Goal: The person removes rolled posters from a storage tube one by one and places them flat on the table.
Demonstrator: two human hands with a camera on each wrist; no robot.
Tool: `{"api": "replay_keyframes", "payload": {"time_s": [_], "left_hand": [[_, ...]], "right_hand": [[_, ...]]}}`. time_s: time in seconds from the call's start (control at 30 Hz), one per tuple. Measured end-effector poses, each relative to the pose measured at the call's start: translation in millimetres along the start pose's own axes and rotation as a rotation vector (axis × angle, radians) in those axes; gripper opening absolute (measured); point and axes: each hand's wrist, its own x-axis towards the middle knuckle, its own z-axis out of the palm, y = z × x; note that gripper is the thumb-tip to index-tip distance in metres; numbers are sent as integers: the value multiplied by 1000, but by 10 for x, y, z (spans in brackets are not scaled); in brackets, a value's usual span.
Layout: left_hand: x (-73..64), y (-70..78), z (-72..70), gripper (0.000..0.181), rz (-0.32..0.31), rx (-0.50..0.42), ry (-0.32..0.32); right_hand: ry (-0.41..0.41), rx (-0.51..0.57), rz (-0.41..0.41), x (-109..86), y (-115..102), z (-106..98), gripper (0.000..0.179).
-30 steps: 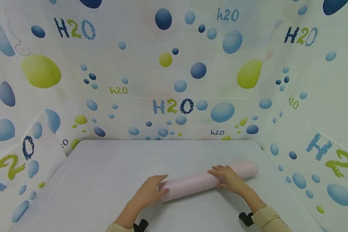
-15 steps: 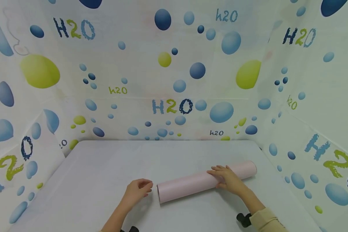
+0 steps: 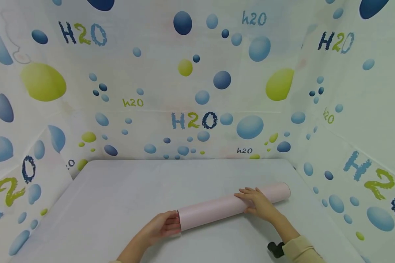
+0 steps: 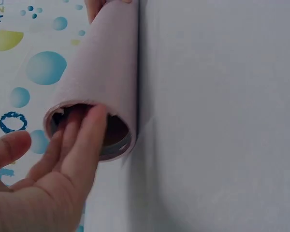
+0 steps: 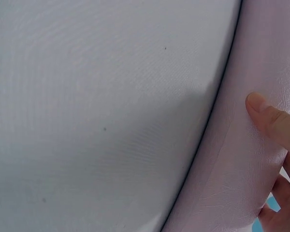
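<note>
A hollow pink roll of sheet material [image 3: 214, 212] lies slantwise on the white table, its left end nearer to me. My left hand [image 3: 159, 227] is at that near end. In the left wrist view its fairly straight fingers [image 4: 82, 145] reach into the roll's opening, their tips hidden inside, while the thumb stays outside, apart from the rim. Farther along, my right hand [image 3: 260, 206] holds the roll from above. Its thumb [image 5: 266, 113] lies on the near side and the other fingers go over the far side.
The white table [image 3: 125, 182] extends around the roll. Behind it and at both sides stand walls of white sheeting [image 3: 158, 73] printed with blue and green drops. A black fitting [image 3: 275, 250] sits by the right sleeve [image 3: 303, 250].
My left hand lets go of the roll's near end, draws back left, then returns with its fingers inside the opening. My right hand keeps its hold, and the roll stays almost still.
</note>
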Motion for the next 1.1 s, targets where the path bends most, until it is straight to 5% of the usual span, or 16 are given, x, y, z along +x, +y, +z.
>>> {"api": "replay_keyframes", "payload": {"time_s": [0.47, 1.1], "left_hand": [[107, -112, 51, 65, 22, -15, -64], [124, -116, 27, 54, 44, -16, -82]], "right_hand": [[15, -9, -21, 26, -17, -15, 65], [1, 8, 3, 42, 3, -50, 64]]}}
